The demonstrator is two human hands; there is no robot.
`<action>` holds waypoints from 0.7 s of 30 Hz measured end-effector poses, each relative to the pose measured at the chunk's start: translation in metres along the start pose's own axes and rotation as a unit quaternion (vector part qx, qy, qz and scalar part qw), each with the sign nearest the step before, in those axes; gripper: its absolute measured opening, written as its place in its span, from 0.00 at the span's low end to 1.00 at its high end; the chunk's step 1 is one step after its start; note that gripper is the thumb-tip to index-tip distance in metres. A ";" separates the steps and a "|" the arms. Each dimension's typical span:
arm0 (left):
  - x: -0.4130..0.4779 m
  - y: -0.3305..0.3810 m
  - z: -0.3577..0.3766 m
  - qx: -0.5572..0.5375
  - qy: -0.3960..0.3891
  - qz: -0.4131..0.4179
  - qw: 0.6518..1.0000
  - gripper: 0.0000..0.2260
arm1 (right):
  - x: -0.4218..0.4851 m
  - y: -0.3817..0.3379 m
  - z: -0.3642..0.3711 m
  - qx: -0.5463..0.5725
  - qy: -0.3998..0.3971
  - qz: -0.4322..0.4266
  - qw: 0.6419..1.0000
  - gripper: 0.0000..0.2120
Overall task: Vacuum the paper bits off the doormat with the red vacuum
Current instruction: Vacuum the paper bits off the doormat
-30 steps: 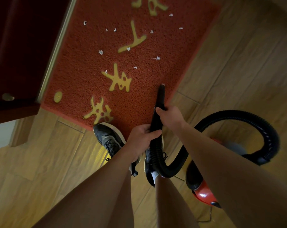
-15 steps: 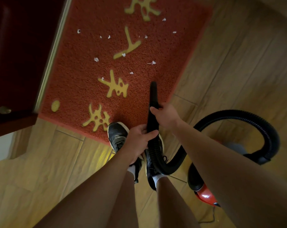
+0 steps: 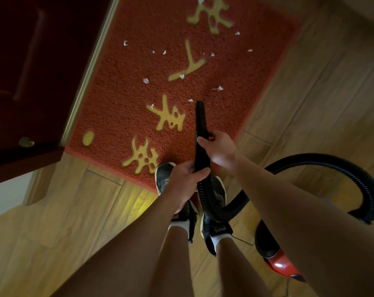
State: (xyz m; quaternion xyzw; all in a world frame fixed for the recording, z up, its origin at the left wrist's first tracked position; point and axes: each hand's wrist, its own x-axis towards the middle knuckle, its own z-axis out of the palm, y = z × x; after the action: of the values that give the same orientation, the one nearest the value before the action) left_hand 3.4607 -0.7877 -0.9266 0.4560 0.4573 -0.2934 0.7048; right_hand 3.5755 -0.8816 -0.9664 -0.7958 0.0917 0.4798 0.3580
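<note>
Little of the job looks done. About a dozen small white paper bits (image 3: 146, 80) lie scattered over the middle and far half of the red looped doormat with yellow characters (image 3: 121, 108), and the strip along its near edge shows none. The black tapered vacuum nozzle (image 3: 201, 118) points out over the mat, its tip just beside the nearest scrap. Whether the tip touches the pile I cannot tell.

The left hand (image 3: 185, 183) wraps its fingers around the nozzle's base where the black ribbed hose (image 3: 342, 168) joins. The right hand (image 3: 221, 150) grips the nozzle further up, fingers curled over it. The hose loops back to the red canister vacuum (image 3: 280, 264) on the wooden floor (image 3: 310, 93), beyond the mat's right edge.
</note>
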 end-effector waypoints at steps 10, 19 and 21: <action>0.005 0.006 -0.023 -0.018 0.007 -0.002 1.000 0.11 | 0.013 -0.018 0.018 -0.047 -0.006 0.001 0.999 0.12; 0.003 0.008 -0.052 -0.006 0.026 -0.010 1.000 0.08 | 0.018 -0.038 0.047 -0.065 -0.025 -0.012 0.998 0.13; 0.001 0.008 -0.058 -0.004 0.036 -0.011 0.999 0.08 | 0.017 -0.042 0.053 -0.076 -0.030 -0.016 0.997 0.12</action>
State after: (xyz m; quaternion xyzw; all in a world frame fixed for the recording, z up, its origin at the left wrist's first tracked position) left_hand 3.4453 -0.7314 -0.9339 0.4581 0.4886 -0.2827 0.6866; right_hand 3.5678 -0.8125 -0.9753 -0.8072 0.0312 0.5034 0.3067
